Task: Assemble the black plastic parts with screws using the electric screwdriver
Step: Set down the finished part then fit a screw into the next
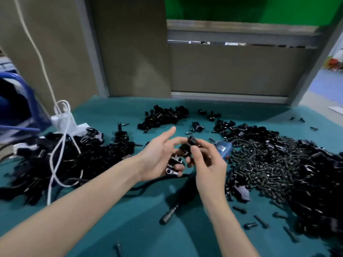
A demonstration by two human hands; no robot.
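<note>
My left hand [157, 154] is held palm up over the middle of the table, its lower fingers curled around black plastic parts [173, 164] with round holes, the index finger stretched out. My right hand [207, 160] pinches a small black plastic part [191, 141] between thumb and fingertips, just above the left palm. The blue electric screwdriver [223, 148] lies on the table behind my right hand, partly hidden, with its black cable [246, 156] curving to the right. A heap of black screws [269, 173] lies to the right.
The table has a teal cover [130, 219]. Piles of black plastic parts lie at the left [65, 160], far middle [163, 117] and right [315, 164]. A white power strip [74, 127] with white cables sits at the left. A metal bit [169, 214] and loose screws [259, 220] lie near the front.
</note>
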